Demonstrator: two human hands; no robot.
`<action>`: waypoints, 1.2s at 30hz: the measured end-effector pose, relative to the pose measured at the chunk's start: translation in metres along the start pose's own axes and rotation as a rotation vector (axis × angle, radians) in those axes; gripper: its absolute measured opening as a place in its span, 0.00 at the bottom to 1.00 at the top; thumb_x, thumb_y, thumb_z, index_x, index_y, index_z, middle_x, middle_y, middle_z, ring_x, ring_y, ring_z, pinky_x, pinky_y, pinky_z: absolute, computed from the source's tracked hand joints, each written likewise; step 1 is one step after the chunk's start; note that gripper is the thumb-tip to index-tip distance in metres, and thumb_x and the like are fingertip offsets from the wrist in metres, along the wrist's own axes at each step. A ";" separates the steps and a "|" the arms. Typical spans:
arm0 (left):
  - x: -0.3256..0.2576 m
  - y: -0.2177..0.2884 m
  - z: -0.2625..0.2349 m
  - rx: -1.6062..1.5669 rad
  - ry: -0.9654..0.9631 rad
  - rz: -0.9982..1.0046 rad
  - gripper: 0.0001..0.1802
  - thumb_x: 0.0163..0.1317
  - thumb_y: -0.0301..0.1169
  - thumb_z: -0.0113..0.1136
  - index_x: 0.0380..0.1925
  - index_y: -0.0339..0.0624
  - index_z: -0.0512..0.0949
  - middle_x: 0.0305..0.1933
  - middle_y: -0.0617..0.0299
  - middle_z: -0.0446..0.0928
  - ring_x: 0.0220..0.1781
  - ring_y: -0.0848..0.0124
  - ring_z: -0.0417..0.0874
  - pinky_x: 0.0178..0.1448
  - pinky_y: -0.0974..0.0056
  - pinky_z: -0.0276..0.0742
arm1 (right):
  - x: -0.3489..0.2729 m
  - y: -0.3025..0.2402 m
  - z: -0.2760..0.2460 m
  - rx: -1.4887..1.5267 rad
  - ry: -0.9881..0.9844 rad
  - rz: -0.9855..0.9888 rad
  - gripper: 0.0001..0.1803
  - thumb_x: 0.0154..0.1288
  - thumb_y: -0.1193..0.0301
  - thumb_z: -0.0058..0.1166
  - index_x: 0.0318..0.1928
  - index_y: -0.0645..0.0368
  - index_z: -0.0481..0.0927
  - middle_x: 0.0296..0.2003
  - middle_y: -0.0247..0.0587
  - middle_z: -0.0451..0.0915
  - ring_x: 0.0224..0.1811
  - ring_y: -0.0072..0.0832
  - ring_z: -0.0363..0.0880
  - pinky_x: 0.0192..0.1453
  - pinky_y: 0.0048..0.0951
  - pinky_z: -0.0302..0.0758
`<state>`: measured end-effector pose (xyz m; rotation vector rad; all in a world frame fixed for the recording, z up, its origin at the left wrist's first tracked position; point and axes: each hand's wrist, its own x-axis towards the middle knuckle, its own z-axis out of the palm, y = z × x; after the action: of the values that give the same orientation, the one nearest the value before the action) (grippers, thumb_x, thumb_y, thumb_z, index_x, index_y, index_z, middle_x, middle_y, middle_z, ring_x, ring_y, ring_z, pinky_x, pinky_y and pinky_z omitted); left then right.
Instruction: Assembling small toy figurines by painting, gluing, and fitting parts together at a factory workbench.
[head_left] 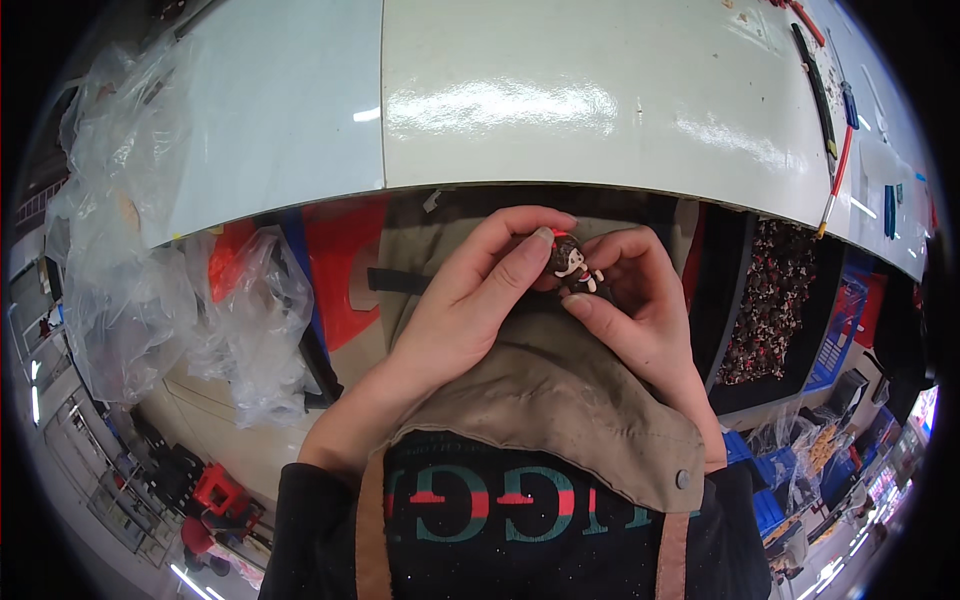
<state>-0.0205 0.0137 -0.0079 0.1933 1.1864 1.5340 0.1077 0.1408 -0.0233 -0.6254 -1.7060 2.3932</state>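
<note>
Close in front of my body, a small figurine point(571, 262) with brown hair, a pale face and a dark lower part is held between both hands. A bit of red shows at the top of its head. My left hand point(490, 270) grips the head from the left, its thumb pressed near the red piece. Around the dark lower part curl the fingers of my right hand point(640, 295), the thumb lying along its near side. The fingers cover much of the figurine's back and base.
A pale worktable point(600, 130) spans the far side. On its right lie a paintbrush point(836, 190) and a black-handled tool point(815, 80). Clear plastic bags point(120, 240) hang at the left. Right of my lap stands a dark bin point(768, 300) full of small brown, white and red pieces.
</note>
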 end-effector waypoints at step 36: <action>-0.003 0.006 0.001 0.020 -0.068 0.018 0.15 0.69 0.33 0.49 0.52 0.38 0.71 0.45 0.63 0.75 0.45 0.77 0.74 0.51 0.71 0.70 | 0.003 -0.006 0.004 0.232 -0.004 0.185 0.17 0.67 0.67 0.51 0.50 0.61 0.64 0.38 0.40 0.75 0.37 0.24 0.76 0.45 0.25 0.72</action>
<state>-0.0228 0.0128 -0.0020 0.2681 1.1494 1.5204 0.1026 0.1405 -0.0169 -0.7712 -1.3961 2.6661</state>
